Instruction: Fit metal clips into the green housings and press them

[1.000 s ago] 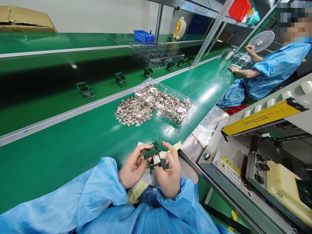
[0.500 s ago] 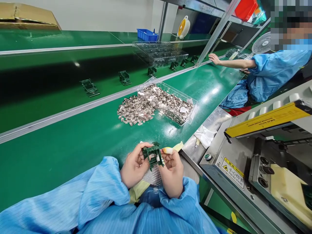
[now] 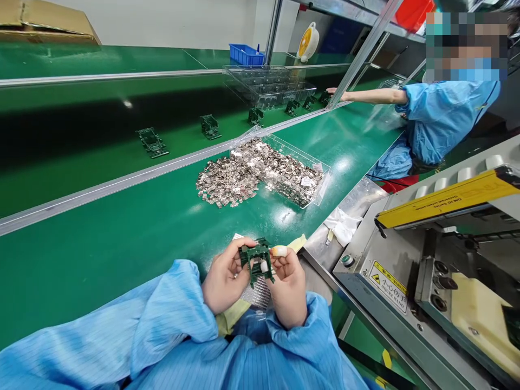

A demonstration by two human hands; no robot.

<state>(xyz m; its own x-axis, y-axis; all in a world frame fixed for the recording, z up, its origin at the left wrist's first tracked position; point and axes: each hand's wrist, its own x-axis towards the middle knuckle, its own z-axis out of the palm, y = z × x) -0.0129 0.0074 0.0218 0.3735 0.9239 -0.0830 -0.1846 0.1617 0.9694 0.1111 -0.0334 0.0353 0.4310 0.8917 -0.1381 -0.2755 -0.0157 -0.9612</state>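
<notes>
Between my two hands is a small dark green frame-shaped part, held up over the table's near edge. My left hand is closed around its left side, thumb in front. Fingers of my right hand grip its right side; one of them wears a white and yellow finger cot. Whether the right fingers also pinch a smaller piece is too small to tell. Beneath the hands lies a sheet with rows of small metallic pieces, partly covered by them. Beyond sits a heap of small silvery metal pieces.
A clear tray of the same metal pieces stands beside the heap. Several green parts line the dark belt behind a metal rail. At right is a machine with a yellow bar. A co-worker's arm extends over the belt.
The co-worker's arm has reached further left, its hand now at a green part by the post. My hands keep their grip, with the green part turned slightly.
</notes>
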